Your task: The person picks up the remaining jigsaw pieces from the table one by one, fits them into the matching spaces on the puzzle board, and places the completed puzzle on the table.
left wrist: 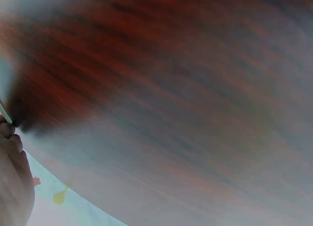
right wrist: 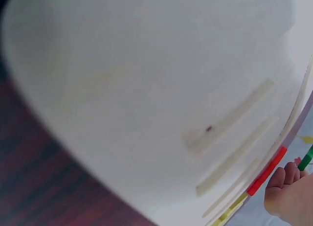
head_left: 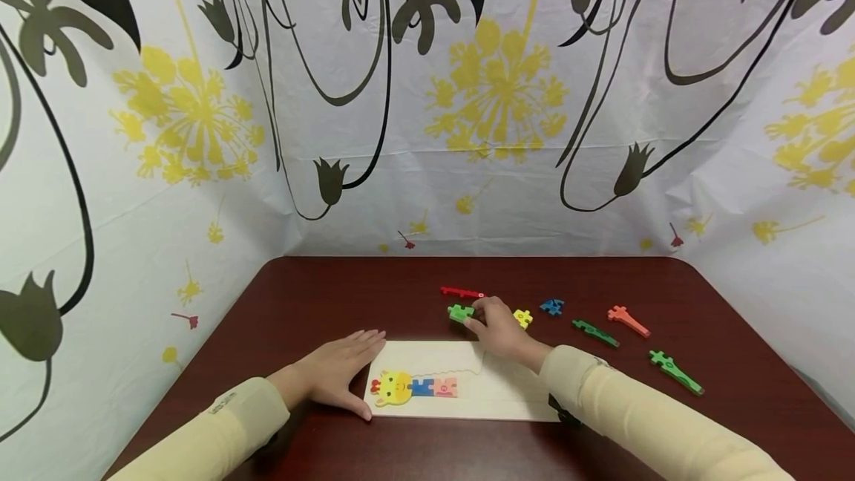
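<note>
A pale wooden puzzle board (head_left: 508, 396) lies on the table with a yellow giraffe-head piece (head_left: 395, 390), a blue piece (head_left: 422, 387) and a pink piece (head_left: 445, 387) joined in its recess. My left hand (head_left: 337, 368), fingers extended, rests at the board's left edge. Over the board's far edge, my right hand (head_left: 504, 329) pinches the right end of a green puzzle piece (head_left: 459, 312) between thumb and fingers. The right wrist view shows this hand (right wrist: 289, 189) beside the green piece (right wrist: 306, 159), with narrow grooves in the board nearer the camera.
Beyond the green piece lies a long red piece (head_left: 461, 292). A yellow piece (head_left: 523, 318) sits just past the right hand. Farther right are a blue piece (head_left: 551, 307), an orange leg piece (head_left: 629, 321) and two green leg pieces (head_left: 596, 332). A printed curtain (head_left: 494, 206) encloses the table.
</note>
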